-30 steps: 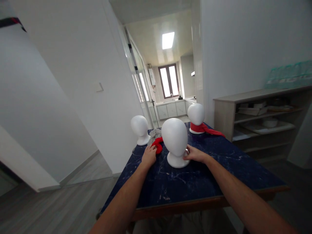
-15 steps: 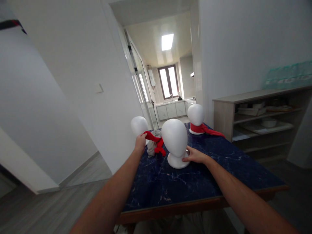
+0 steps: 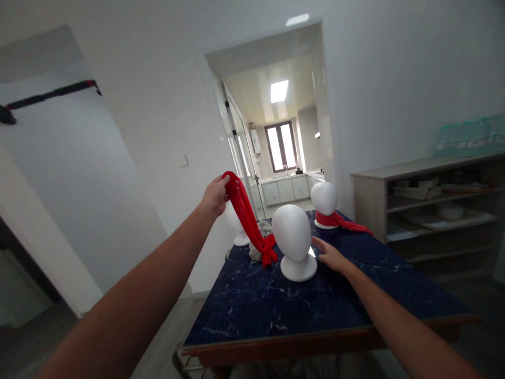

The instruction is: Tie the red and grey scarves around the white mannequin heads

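Observation:
My left hand (image 3: 216,196) is closed on one end of a red scarf (image 3: 246,216), lifted at the left above the table. From there the scarf slopes down to a bunched end on the tabletop, beside a grey cloth (image 3: 255,255). A white mannequin head (image 3: 292,234) stands upright near the middle of the table. Just right of its neck is my right hand (image 3: 330,257), fingers apart and holding nothing; whether a fingertip touches the head I cannot tell. Behind the left hand and scarf, another white mannequin head (image 3: 236,226) is partly hidden.
The dark blue marbled table (image 3: 315,310) has a brown edge. At its far right stands a third mannequin head (image 3: 324,197) wearing a red scarf (image 3: 347,223). A shelf unit (image 3: 369,202) with bottles (image 3: 469,138) on top is on the right; a doorway opens behind.
My left hand has raised the scarf's end up and left, stretching it out. My right hand has let go of the middle head's base and opened. The camera view has tilted upward.

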### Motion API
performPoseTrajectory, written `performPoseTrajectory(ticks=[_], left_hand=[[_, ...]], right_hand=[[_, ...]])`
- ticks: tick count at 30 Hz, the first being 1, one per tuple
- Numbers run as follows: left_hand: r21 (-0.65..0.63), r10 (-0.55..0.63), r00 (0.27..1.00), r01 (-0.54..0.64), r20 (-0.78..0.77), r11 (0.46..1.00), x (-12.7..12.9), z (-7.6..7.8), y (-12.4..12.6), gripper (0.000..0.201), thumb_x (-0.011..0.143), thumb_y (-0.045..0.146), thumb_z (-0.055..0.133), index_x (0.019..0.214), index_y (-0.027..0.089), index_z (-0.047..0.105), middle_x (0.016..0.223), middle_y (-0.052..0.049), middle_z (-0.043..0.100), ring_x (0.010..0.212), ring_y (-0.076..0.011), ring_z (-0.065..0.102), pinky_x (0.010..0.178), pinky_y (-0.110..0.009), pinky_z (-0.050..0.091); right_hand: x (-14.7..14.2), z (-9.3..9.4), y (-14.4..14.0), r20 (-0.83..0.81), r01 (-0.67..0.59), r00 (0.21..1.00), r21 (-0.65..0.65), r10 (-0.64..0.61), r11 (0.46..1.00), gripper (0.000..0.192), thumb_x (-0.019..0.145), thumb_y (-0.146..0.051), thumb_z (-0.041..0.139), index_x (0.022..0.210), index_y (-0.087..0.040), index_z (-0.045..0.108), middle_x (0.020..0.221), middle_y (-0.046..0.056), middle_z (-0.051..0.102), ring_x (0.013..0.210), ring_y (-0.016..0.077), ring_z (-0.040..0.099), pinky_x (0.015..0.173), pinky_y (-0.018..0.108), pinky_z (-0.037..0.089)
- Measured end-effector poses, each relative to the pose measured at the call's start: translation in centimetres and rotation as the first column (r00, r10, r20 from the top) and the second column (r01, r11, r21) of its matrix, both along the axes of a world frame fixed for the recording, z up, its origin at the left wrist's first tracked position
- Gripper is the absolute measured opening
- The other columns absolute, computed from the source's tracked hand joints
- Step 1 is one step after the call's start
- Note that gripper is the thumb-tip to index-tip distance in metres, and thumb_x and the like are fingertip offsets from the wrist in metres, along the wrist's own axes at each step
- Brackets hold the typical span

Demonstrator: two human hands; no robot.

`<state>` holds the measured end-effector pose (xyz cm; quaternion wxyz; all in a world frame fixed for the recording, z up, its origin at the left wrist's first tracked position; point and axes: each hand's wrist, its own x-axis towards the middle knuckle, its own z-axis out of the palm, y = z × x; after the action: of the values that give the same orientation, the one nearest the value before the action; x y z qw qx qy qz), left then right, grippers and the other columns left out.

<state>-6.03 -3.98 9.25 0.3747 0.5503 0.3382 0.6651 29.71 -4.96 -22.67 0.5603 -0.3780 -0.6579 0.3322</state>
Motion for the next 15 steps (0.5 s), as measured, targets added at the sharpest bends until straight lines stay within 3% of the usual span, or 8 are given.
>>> performPoseTrajectory(ticks=[1,3,5,6,9,12,14,15], left_hand=[[0.008,-0.030,1.000,0.030,-0.009,1.000,-0.1,0.8,-0.9,0.011,0.097,0.029,0.067,0.098,0.019,0.064,0.081,-0.004,0.071,0.064,-0.0158,0.067,0.076,-0.035,0.058],[0.032,-0.092,0.995,0.094,-0.036,0.995,-0.2,2.3,-2.9,0.011,0.099,0.029,0.065,0.101,0.018,0.063,0.084,-0.006,0.073,0.067,-0.0166,0.069,0.080,-0.037,0.060],[0.054,-0.161,0.984,0.166,-0.076,0.985,0.1,3.5,-5.1,0.013,0.099,0.028,0.064,0.104,0.016,0.064,0.089,-0.008,0.074,0.073,-0.0184,0.072,0.084,-0.040,0.062],[0.063,-0.191,0.977,0.197,-0.092,0.978,0.4,4.0,-6.1,0.015,0.099,0.028,0.064,0.106,0.015,0.065,0.092,-0.010,0.075,0.077,-0.0199,0.073,0.086,-0.043,0.062],[0.099,-0.254,0.962,0.264,-0.105,0.959,2.3,4.8,-8.5,0.024,0.098,0.029,0.064,0.116,0.013,0.065,0.103,-0.012,0.075,0.093,-0.0263,0.076,0.092,-0.051,0.063],[0.176,-0.286,0.955,0.295,-0.071,0.939,4.9,4.7,-10.3,0.030,0.099,0.031,0.063,0.123,0.013,0.064,0.112,-0.011,0.074,0.106,-0.0308,0.076,0.095,-0.056,0.063],[0.226,-0.321,0.945,0.325,-0.056,0.918,6.7,4.4,-11.6,0.032,0.099,0.031,0.063,0.126,0.015,0.063,0.117,-0.011,0.074,0.110,-0.0319,0.074,0.096,-0.057,0.063],[0.246,-0.342,0.938,0.345,-0.056,0.906,7.4,4.3,-12.4,0.033,0.099,0.032,0.064,0.127,0.015,0.063,0.119,-0.010,0.073,0.112,-0.0323,0.074,0.097,-0.057,0.063]], right_hand=[[0.5,0.6,-0.3,-0.065,0.175,0.982,-0.014,-0.176,0.984,0.063,0.060,-0.021,0.064,0.123,-0.020,0.073,0.127,0.013,0.074,0.125,0.0325,0.067,0.118,0.055,0.043],[1.2,2.3,-1.6,-0.190,0.521,0.833,-0.044,-0.519,0.853,0.049,0.066,-0.024,0.060,0.111,-0.017,0.074,0.115,0.015,0.075,0.113,0.0320,0.070,0.114,0.055,0.047],[0.7,4.7,-3.9,-0.307,0.703,0.676,-0.003,-0.670,0.711,0.037,0.074,-0.027,0.059,0.106,-0.016,0.073,0.105,0.014,0.074,0.101,0.0302,0.071,0.107,0.055,0.052],[-0.1,6.0,-5.4,-0.354,0.720,0.660,0.045,-0.663,0.692,0.034,0.078,-0.028,0.060,0.108,-0.017,0.072,0.103,0.012,0.074,0.098,0.0290,0.070,0.103,0.054,0.054],[-5.2,9.9,-10.2,-0.349,0.474,0.857,0.247,-0.379,0.845,0.043,0.089,-0.037,0.068,0.129,-0.022,0.066,0.119,0.013,0.071,0.107,0.0284,0.069,0.100,0.049,0.057],[-12.0,13.1,-13.3,-0.182,0.135,0.980,0.308,-0.081,0.942,0.100,0.080,-0.042,0.085,0.165,-0.030,0.032,0.155,0.014,0.053,0.144,0.0345,0.051,0.118,0.054,0.046],[-15.8,14.8,-13.8,-0.135,0.101,0.988,0.233,-0.070,0.967,0.124,0.074,-0.046,0.091,0.170,-0.033,0.014,0.164,0.011,0.042,0.154,0.0360,0.038,0.124,0.055,0.039],[-17.2,15.4,-13.6,-0.130,0.126,0.986,0.181,-0.103,0.975,0.127,0.072,-0.047,0.092,0.170,-0.034,0.013,0.163,0.011,0.045,0.153,0.0364,0.040,0.123,0.055,0.040]])
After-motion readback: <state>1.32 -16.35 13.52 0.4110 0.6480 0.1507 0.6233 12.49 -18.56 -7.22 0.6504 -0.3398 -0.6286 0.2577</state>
